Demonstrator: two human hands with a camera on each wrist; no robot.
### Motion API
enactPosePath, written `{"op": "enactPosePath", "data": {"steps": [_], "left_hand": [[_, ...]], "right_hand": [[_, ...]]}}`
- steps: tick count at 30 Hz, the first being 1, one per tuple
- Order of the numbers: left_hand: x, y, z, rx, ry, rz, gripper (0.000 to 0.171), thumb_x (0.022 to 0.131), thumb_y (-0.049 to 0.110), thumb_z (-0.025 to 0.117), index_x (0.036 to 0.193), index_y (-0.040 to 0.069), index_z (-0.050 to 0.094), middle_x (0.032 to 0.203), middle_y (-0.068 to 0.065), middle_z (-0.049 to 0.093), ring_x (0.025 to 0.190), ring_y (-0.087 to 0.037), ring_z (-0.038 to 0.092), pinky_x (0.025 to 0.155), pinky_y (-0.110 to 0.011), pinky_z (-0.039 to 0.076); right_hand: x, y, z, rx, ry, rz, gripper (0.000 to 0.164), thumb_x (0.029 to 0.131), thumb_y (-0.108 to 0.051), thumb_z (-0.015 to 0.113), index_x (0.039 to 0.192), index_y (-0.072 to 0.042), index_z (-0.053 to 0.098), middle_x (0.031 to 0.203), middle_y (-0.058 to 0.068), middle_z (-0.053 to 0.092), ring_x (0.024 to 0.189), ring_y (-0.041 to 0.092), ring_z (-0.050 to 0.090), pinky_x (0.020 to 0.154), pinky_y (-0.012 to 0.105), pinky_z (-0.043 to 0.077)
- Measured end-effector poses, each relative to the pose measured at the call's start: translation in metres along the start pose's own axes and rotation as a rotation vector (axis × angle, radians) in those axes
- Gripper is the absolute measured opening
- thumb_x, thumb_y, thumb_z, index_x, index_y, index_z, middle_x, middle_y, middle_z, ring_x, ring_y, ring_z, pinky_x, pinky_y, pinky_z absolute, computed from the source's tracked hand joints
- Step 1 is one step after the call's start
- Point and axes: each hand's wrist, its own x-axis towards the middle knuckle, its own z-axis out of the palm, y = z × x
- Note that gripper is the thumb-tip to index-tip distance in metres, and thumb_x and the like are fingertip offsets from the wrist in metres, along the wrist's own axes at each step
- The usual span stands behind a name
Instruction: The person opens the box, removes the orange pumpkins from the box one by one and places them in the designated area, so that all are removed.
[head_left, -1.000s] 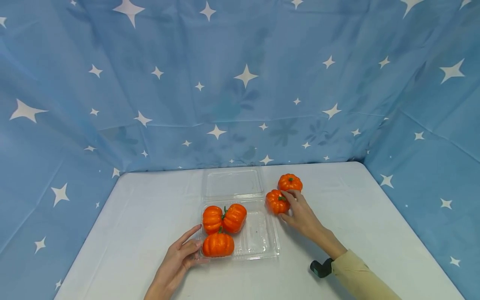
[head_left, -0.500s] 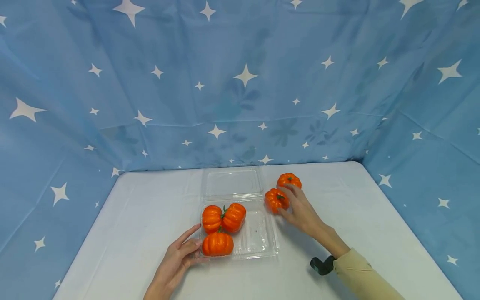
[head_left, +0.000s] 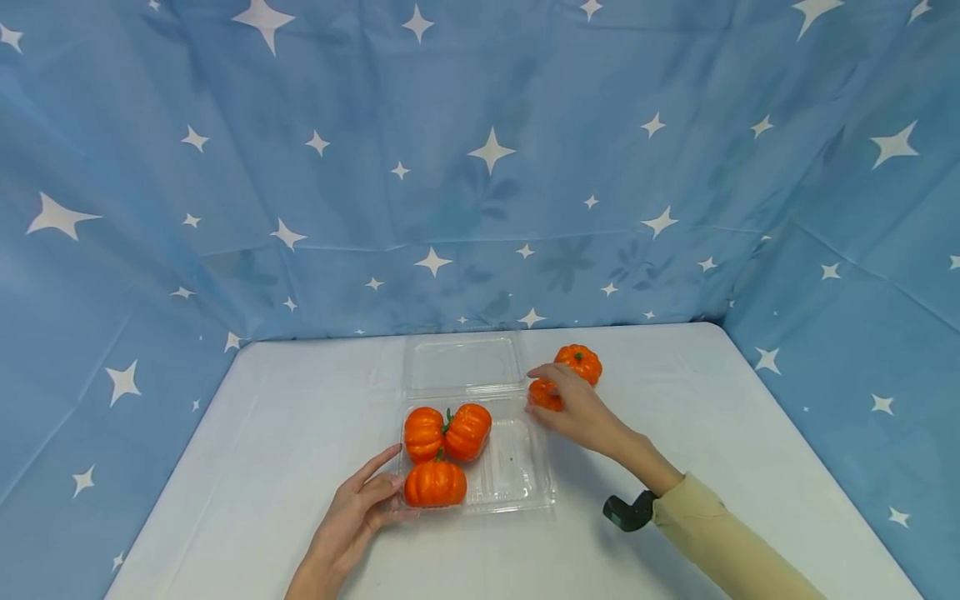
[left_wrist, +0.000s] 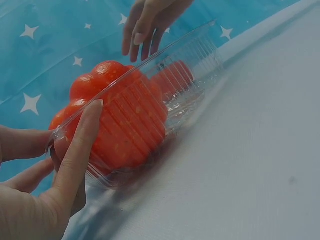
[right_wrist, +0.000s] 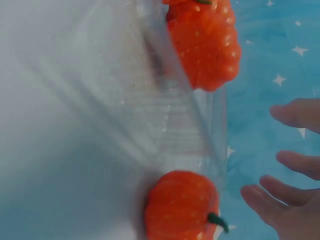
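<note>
A clear plastic clamshell container (head_left: pixel 517 467) lies unfolded on the table, its lid (head_left: pixel 465 367) at the back. Three small orange pumpkins fill its left part: one back left (head_left: pixel 424 435), one beside it (head_left: pixel 469 432), one in front (head_left: pixel 435 485). My left hand (head_left: pixel 348 521) holds the container's left front corner, the thumb (left_wrist: pixel 80 145) along its wall. Above a loose pumpkin (head_left: pixel 543 394) just right of the container is my right hand (head_left: pixel 581 412), which partly hides it. The right wrist view has the fingers spread and apart from this pumpkin (right_wrist: pixel 180 207).
Another orange pumpkin (head_left: pixel 579 364) stands behind the right hand. A white table (head_left: pixel 262 458) carries everything. Blue cloth (head_left: pixel 480 208) with white stars hangs behind and at both sides. A dark device (head_left: pixel 628 512) is at the right wrist.
My right hand has lifted its fingers off the loose pumpkin and shifted left over it, toward the container. The left hand stays at the container's corner.
</note>
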Motion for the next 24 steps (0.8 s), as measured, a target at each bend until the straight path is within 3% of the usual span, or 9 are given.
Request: {"op": "enactPosePath", "data": {"steps": [8,12,24], "left_hand": [[-0.001,0.000,-0.001,-0.020,-0.001,-0.004,0.069,0.101,0.001,0.056,0.162,0.002,0.023,0.078,0.004,0.057,0.074,-0.010,0.056,0.091,-0.050,0.061],[-0.002,0.003,-0.001,-0.015,0.007,-0.005,0.069,0.101,0.001,0.056,0.162,0.002,0.024,0.079,0.004,0.057,0.074,-0.010,0.056,0.091,-0.050,0.061],[0.000,0.001,-0.002,-0.010,-0.010,0.003,0.069,0.101,0.002,0.056,0.162,0.002,0.023,0.081,0.004,0.058,0.074,-0.009,0.055,0.091,-0.048,0.061]], "right_hand": [[0.017,-0.021,0.010,0.049,-0.187,0.065,0.050,0.093,-0.025,0.075,0.135,-0.002,0.061,0.131,0.019,0.062,0.109,0.037,0.063,0.090,0.046,0.059],[0.030,-0.027,0.018,0.061,-0.249,0.047,0.049,0.095,-0.026,0.073,0.134,0.001,0.060,0.135,0.020,0.062,0.119,0.039,0.062,0.098,0.050,0.057],[0.048,-0.044,0.043,0.033,-0.301,0.025,0.042,0.095,-0.028,0.075,0.125,0.000,0.066,0.119,0.012,0.068,0.107,0.029,0.065,0.091,0.041,0.061]]}}
